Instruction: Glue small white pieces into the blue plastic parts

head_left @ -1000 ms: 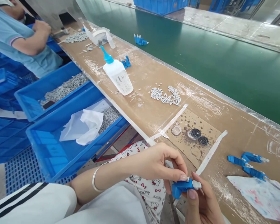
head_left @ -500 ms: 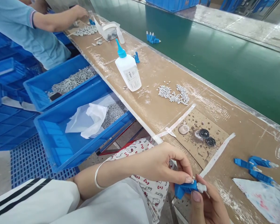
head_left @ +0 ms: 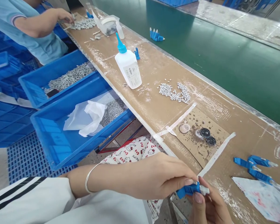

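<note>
The left hand is pinching a small blue part with its thumb and finger. The right hand is pinching the same part from below, at the end with the white tip. Both hands are closed on it. The part is down at 5 o'clock in the picture, just off the near edge of the brown table. A silver bracelet is sitting on the left wrist.

At 3 o'clock from the hands, more blue parts are lying in a little bunch on the table. Just below them, a stained paper is lying flat. At 12 o'clock from the hands, a brown card is taped down, and two black round caps are sitting on it close together, with a clear cap beside them. Farther up at 12 o'clock, a pile of tiny white bits is spread on the table. At 11 o'clock, a white bottle with a blue nozzle is standing up.

At 9 o'clock, a blue bin is holding a white cloth and grey bits. A second bin behind it is holding more grey bits. At 10 o'clock, far off, another person's hand is reaching onto the table. A green belt is running along the far side at 1 o'clock.
</note>
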Motion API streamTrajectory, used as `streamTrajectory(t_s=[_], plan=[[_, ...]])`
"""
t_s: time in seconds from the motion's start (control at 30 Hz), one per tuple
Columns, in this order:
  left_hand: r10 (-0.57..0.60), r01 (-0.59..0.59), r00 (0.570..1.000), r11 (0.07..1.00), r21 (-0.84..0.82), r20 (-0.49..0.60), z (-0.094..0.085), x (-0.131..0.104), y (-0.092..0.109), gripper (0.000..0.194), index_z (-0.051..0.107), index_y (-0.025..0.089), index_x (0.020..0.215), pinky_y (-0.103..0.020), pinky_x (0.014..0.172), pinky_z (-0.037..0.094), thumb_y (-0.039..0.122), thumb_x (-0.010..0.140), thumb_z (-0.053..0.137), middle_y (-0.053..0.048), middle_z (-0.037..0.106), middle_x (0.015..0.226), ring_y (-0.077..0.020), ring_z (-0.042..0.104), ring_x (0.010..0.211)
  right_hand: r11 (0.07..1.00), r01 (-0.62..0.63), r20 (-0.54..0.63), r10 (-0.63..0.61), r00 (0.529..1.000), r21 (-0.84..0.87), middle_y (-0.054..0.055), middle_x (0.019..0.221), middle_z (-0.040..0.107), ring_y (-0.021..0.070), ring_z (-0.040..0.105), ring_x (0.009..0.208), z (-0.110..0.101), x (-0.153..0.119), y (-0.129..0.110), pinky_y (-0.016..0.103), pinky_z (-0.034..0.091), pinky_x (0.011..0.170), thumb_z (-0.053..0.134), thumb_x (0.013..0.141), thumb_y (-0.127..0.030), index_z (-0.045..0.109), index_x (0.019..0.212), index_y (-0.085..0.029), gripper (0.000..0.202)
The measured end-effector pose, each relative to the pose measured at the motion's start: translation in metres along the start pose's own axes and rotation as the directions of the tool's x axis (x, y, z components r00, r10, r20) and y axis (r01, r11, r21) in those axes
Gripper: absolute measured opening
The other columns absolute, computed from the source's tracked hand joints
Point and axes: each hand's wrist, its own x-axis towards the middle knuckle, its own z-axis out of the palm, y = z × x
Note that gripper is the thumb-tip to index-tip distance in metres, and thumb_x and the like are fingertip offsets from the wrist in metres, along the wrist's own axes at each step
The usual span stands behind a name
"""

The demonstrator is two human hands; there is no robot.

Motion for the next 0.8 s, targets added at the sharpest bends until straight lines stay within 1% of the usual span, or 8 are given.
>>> streamTrajectory(t_s=[0.07,0.13,0.27,0.37,0.47,0.53,0.7,0.8], plan=[[-0.012,0.012,1.0,1.0,-0.028,0.011,-0.001,-0.001,-0.001,0.027,0.068,0.01,0.122,-0.03,0.096,0.057,0.019,0.106,0.048,-0.016,0.076,0.118,-0.0224,0.073,0.108,1.0,0.023,0.037,-0.024,0.999,0.014,0.007,0.086,0.075,0.0173,0.067,0.069,-0.004,0.002,0.004,0.028,0.056,0.059,0.082,0.083,-0.035,0.079,0.096,-0.02,0.02],[0.007,-0.007,1.0,0.999,-0.048,-0.004,0.001,-0.003,-0.001,0.028,0.068,0.01,0.125,-0.031,0.098,0.058,0.017,0.105,0.05,-0.017,0.075,0.121,-0.0237,0.072,0.111,0.998,0.049,0.075,-0.052,0.996,0.034,0.006,0.087,0.076,0.0164,0.069,0.068,-0.008,0.003,0.008,0.025,0.057,0.058,0.083,0.082,-0.029,0.079,0.098,-0.021,0.018],[0.031,-0.04,0.997,0.991,-0.125,-0.072,0.011,-0.01,-0.004,0.025,0.07,0.007,0.12,-0.026,0.099,0.058,0.013,0.103,0.053,-0.018,0.075,0.12,-0.023,0.073,0.112,0.995,0.073,0.088,-0.08,0.993,0.072,0.006,0.088,0.076,0.017,0.071,0.072,-0.012,0.002,0.013,0.025,0.059,0.06,0.08,0.084,-0.025,0.079,0.101,-0.022,0.017],[0.014,-0.039,0.991,0.983,-0.179,-0.134,0.019,-0.015,-0.006,0.024,0.071,0.005,0.117,-0.026,0.098,0.058,0.012,0.103,0.054,-0.02,0.075,0.118,-0.0236,0.073,0.113,0.996,0.051,0.067,-0.056,0.996,0.067,0.007,0.085,0.075,0.0186,0.07,0.072,-0.007,-0.004,0.009,0.027,0.059,0.06,0.08,0.085,-0.027,0.078,0.098,-0.02,0.015],[-0.036,0.002,0.99,0.969,-0.247,-0.136,0.024,-0.018,-0.008,0.025,0.07,0.007,0.118,-0.027,0.099,0.058,0.013,0.103,0.052,-0.02,0.074,0.121,-0.0228,0.072,0.113,0.999,-0.011,0.002,0.011,1.0,0.05,0.009,0.087,0.073,0.0201,0.07,0.075,-0.002,-0.009,0.004,0.03,0.059,0.062,0.081,0.084,-0.032,0.076,0.097,-0.018,0.019],[-0.04,0.003,0.99,0.965,-0.26,-0.136,0.025,-0.019,-0.009,0.024,0.07,0.007,0.118,-0.028,0.099,0.057,0.014,0.103,0.052,-0.02,0.074,0.122,-0.0228,0.072,0.114,0.998,-0.025,-0.005,0.025,1.0,0.055,0.008,0.086,0.073,0.0195,0.07,0.074,-0.001,-0.011,0.004,0.029,0.059,0.062,0.081,0.084,-0.033,0.076,0.097,-0.018,0.02],[-0.03,0.016,0.997,0.983,-0.185,-0.073,0.025,-0.021,-0.011,0.025,0.068,0.008,0.116,-0.031,0.095,0.059,0.018,0.105,0.047,-0.021,0.074,0.117,-0.0244,0.072,0.111,0.997,0.021,0.083,-0.028,0.996,0.079,0.007,0.082,0.074,0.0182,0.071,0.069,-0.006,-0.008,0.011,0.026,0.06,0.059,0.079,0.084,-0.021,0.077,0.098,-0.018,0.015],[-0.009,-0.006,0.997,0.98,-0.199,-0.072,0.026,-0.02,-0.012,0.025,0.067,0.009,0.115,-0.031,0.1,0.057,0.013,0.104,0.045,-0.021,0.073,0.122,-0.0236,0.07,0.118,0.996,0.025,0.097,-0.033,0.995,0.087,0.007,0.083,0.076,0.0181,0.073,0.07,-0.011,-0.007,0.017,0.025,0.061,0.059,0.079,0.083,-0.018,0.078,0.098,-0.017,0.016]])
